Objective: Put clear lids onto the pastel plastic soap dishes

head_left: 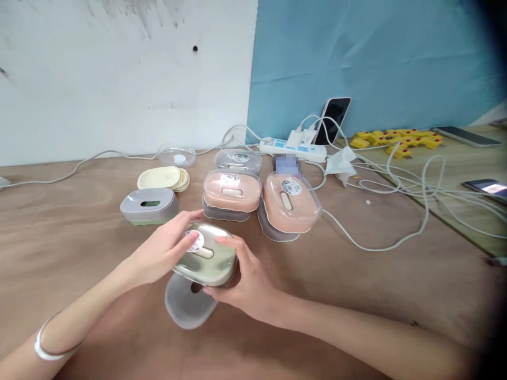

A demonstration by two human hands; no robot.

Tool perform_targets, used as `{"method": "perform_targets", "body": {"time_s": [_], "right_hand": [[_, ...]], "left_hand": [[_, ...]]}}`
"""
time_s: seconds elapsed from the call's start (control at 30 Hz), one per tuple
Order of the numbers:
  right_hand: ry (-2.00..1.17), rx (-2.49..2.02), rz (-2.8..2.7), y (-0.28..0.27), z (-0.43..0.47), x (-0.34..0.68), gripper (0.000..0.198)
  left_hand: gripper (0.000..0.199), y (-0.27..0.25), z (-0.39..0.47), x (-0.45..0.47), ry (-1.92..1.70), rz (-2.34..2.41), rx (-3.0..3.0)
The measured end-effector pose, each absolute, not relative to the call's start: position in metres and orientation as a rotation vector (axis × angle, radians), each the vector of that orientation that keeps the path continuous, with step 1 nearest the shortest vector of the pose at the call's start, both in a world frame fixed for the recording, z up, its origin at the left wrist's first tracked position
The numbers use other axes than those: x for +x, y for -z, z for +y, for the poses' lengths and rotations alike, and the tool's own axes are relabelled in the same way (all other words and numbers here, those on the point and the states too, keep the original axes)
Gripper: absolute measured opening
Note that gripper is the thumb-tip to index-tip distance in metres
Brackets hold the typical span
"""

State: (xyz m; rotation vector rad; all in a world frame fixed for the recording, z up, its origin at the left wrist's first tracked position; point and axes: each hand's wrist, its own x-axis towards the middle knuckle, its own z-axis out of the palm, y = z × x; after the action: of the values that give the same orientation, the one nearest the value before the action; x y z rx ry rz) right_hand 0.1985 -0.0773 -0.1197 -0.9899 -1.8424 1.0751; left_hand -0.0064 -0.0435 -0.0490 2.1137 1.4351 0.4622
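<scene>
Between both hands I hold a green oval box [214, 266] under a clear lid with a round white sticker; it is tilted a little. My left hand [168, 245] grips its left end, thumb over the sticker. My right hand [247, 277] wraps the right end, fingers on top and thumb at the near edge. Below it on the table lies a grey oval piece [190, 306] with a dark hole, partly covered by the box. Left of the box stands a grey slotted cover [150, 203] on a green base. Behind that, cream oval lids [160, 178] are stacked.
Two pink boxes [233, 192] with clear lids rest on grey pieces behind my hands. Clear lids [177, 156] lie near the wall. A white power strip [293, 149], leaning phone [333, 121], loose white cables [376, 248] and yellow pieces [396, 138] fill the back and right.
</scene>
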Motion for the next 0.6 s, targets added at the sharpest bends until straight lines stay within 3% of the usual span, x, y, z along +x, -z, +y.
{"method": "perform_targets", "body": {"time_s": [0.17,0.43,0.6], "right_hand": [[-1.286,-1.069,-1.640,0.116,-0.077,0.199,0.080],[-1.553,-0.882,-1.213,0.119,-0.070,0.200,0.068],[-1.588,-0.746,-1.004,0.128,-0.065,0.199,0.063]], "left_hand": [[0.043,0.040,-0.005,-0.033,-0.787,1.690,2.048],[0.035,0.036,0.077,-0.070,-0.375,2.106,2.313],[0.045,0.032,0.102,-0.079,-0.288,2.141,2.273]]}}
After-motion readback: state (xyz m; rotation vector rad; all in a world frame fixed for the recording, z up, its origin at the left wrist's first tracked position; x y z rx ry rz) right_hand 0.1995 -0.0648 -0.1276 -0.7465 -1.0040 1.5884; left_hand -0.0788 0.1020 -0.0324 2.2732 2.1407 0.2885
